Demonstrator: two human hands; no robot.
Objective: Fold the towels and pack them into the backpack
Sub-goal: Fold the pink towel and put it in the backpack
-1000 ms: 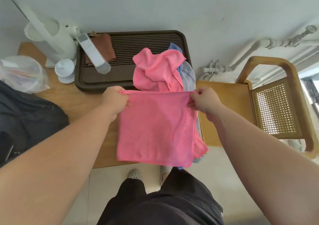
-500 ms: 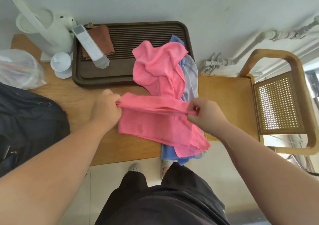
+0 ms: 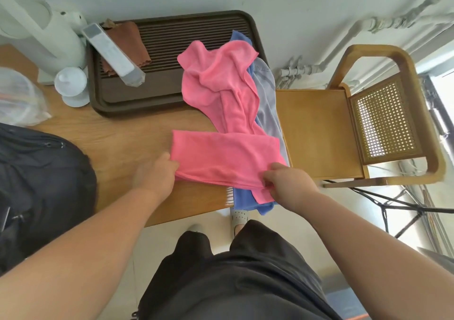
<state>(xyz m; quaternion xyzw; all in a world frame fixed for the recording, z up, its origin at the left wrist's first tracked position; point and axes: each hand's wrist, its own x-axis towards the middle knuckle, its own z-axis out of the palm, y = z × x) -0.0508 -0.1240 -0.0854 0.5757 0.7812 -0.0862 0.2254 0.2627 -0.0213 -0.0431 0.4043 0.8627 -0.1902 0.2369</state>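
folded towel (image 3: pixel 226 158): pink, doubled into a wide band, flat on the near right part of the table (image 3: pixel 118 143), right end over the table's corner and atop the blue towel.
left hand (image 3: pixel 154 174): grips the band's near left corner, fingers curled onto the cloth edge; slightly blurred.
right hand (image 3: pixel 287 184): pinches the band's near right corner, fingers curled tight round the layers.
pink towel (image 3: pixel 221 81): loose and crumpled, upper part on the tray's right end, tail running down to meet the folded band's far edge.
blue towel (image 3: pixel 245 200): under the pink ones, lower end hanging off the table's near edge; a tip shows beyond the pink towel on the tray.
grey towel (image 3: pixel 266 103): just right of the pink towel, draped along the table's right edge.
backpack (image 3: pixel 36 184): black, on the table's left end, well apart from the towels; cannot tell if open.
tray (image 3: pixel 172 34): dark brown, slatted, at the table's far side by the wall.
on tray: brown cloth (image 3: pixel 132 37) with a long pale box (image 3: pixel 113 54) lying tilted across it.
far left: white kettle (image 3: pixel 49 37), white cup (image 3: pixel 71 84) just beside it, clear bag (image 3: pixel 17 98) nearer.
chair (image 3: pixel 383 123): wooden, cane back, just right of the table.
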